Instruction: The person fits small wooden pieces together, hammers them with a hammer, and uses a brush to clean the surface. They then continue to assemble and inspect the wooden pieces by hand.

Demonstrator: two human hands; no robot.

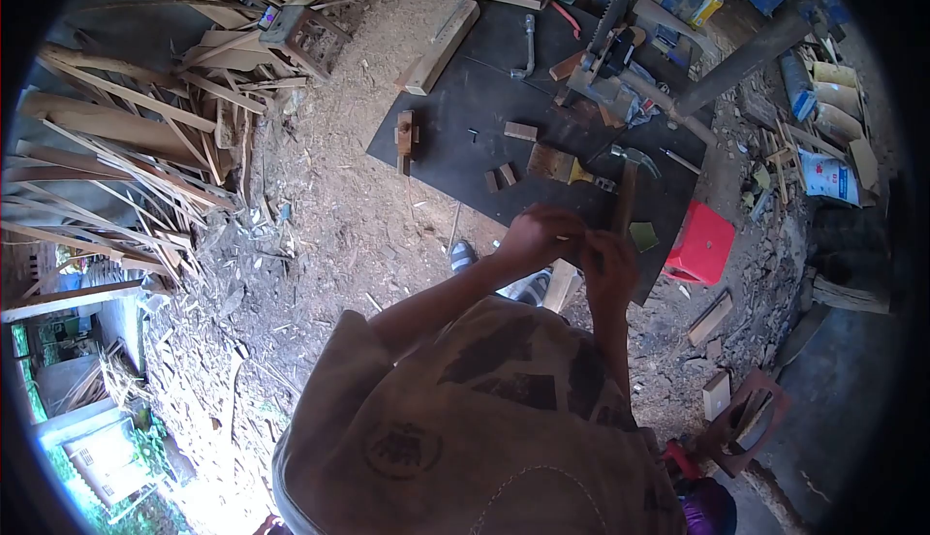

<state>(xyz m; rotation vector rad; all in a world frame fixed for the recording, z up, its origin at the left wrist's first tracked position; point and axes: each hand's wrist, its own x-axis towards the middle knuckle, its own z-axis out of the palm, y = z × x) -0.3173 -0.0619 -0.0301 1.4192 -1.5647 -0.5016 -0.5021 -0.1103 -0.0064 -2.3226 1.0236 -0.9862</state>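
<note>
Both hands meet over the near edge of the dark work table (pixel 455 162), fingertips together. My left hand (pixel 538 239) is closed, its thumb and fingers pinched near something small and pale that I cannot make out. Against it, my right hand (pixel 610 268) has its fingers bent in, also closed; what they hold is hidden. Just beyond the hands lie a hammer (pixel 628 191) with a wooden handle and a wide paintbrush (pixel 557 164). Small wood blocks (pixel 500 177) rest left of the brush. A green square piece (pixel 643 236) is to the right of my right hand.
A wooden piece (pixel 405 142) stands at the table's left corner, with a long timber (pixel 443 48) behind it. A metal socket wrench (pixel 529 47) and a clamp-like metal tool (pixel 605 75) lie farther back. A red stool (pixel 701 242) stands right. Scrap wood (pixel 126 118) is piled left.
</note>
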